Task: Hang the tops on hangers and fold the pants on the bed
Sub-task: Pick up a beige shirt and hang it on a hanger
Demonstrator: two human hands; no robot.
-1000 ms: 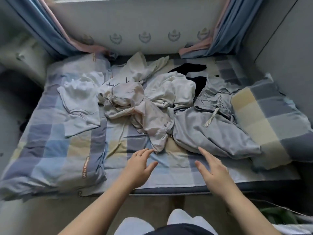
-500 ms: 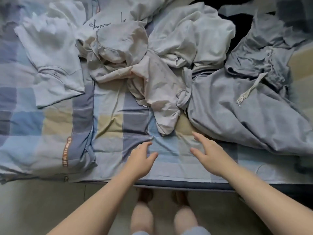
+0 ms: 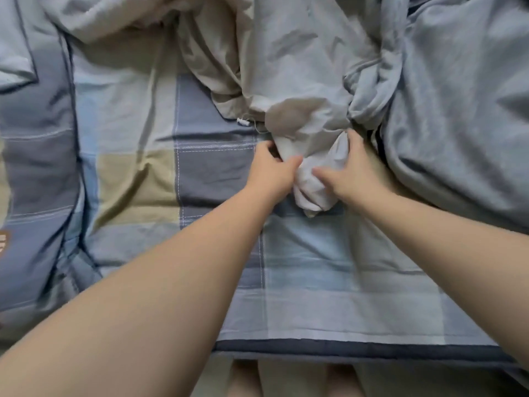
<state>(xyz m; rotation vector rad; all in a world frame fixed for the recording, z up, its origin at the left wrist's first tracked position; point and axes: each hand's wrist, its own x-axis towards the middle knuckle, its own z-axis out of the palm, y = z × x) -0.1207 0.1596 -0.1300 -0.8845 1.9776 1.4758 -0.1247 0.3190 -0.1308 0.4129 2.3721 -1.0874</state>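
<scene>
Together left hand (image 3: 272, 170), right hand (image 3: 353, 170) clutch garment (image 3: 303, 110) beside, perhaps, pants (image 3: 458, 110).

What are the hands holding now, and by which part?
Both hold the beige garment by its bunched near end: the left hand on its left side, the right hand on its right.

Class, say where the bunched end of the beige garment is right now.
Head view, just right of centre: the bunched end lies on the checked bedspread, gripped between the left hand and right hand.
</scene>
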